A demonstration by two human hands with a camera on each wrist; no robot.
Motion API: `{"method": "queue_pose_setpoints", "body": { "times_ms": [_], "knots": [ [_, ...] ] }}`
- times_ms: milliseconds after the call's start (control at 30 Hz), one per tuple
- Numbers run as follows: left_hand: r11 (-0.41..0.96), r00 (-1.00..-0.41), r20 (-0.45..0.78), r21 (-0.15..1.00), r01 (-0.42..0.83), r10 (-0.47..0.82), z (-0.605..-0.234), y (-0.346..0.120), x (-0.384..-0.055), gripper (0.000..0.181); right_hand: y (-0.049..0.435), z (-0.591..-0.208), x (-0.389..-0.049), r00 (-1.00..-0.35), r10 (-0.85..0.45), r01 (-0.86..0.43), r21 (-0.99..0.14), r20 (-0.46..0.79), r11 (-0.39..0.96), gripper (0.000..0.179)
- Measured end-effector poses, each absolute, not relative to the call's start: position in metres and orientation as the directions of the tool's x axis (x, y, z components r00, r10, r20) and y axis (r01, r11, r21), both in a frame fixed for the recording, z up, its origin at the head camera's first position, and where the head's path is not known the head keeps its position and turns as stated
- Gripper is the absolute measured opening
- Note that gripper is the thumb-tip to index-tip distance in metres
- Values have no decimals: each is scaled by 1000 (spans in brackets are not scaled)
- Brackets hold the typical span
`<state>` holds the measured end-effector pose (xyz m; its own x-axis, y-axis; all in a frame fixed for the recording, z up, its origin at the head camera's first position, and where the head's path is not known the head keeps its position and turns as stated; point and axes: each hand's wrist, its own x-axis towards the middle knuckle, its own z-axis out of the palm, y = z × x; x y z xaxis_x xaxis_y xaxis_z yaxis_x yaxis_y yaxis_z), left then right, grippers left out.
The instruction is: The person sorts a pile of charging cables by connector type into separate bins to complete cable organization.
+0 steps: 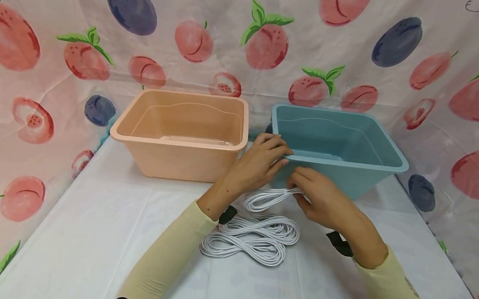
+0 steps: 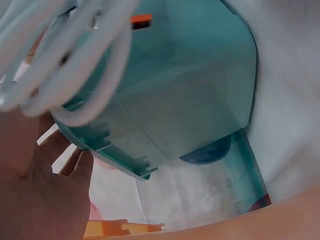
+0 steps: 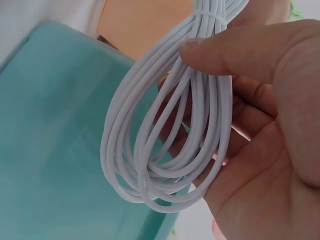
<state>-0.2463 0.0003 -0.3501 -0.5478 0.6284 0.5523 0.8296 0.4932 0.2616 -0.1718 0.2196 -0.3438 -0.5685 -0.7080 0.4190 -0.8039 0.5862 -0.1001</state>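
My left hand (image 1: pixel 257 164) holds the front left corner of the teal bin (image 1: pixel 356 179), its fingers over the rim and the thumb lower, outside. In the left wrist view the fingertips sit right at the bin's rim (image 2: pixel 90 147), with blurred cable loops close in front. My right hand (image 1: pixel 328 201) pinches a coiled white cable (image 3: pixel 165 145) between thumb and fingers, near the band round its middle. Its loops hang out to the left, in front of the teal bin. Below it, further coiled white cables (image 1: pixel 255 245) lie on the table, banded in figure-eight shapes.
A peach-coloured bin (image 1: pixel 182 162) stands left of the teal one, a narrow gap between them. Both are at the back of the white-covered table (image 1: pixel 96 241), against a fruit-print cloth (image 1: pixel 229 40). Dark straps (image 1: pixel 340 243) circle the wrists.
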Motion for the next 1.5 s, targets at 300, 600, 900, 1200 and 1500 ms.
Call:
{"method": "queue_pose_setpoints", "body": {
  "times_ms": [300,600,900,1200,1500],
  "knots": [
    [485,-539,559,259,835,630,-350,0,-247,25,229,-334,-169,-585,-687,-785,-91,432,612,40],
    [479,-541,555,269,836,632,-350,0,-247,26,238,-322,-165,-609,-659,-765,-107,441,635,43],
    [479,-532,559,255,840,635,-350,0,-248,25,250,-315,-163,-597,-639,-762,-94,485,641,47],
    [468,-525,553,256,846,646,-351,0,-248,26,257,-310,-163,-617,-612,-735,-86,495,672,45],
    [475,-522,548,241,847,653,-350,-1,-247,27,261,-310,-168,-606,-569,-736,-121,556,666,45]
  ]
}}
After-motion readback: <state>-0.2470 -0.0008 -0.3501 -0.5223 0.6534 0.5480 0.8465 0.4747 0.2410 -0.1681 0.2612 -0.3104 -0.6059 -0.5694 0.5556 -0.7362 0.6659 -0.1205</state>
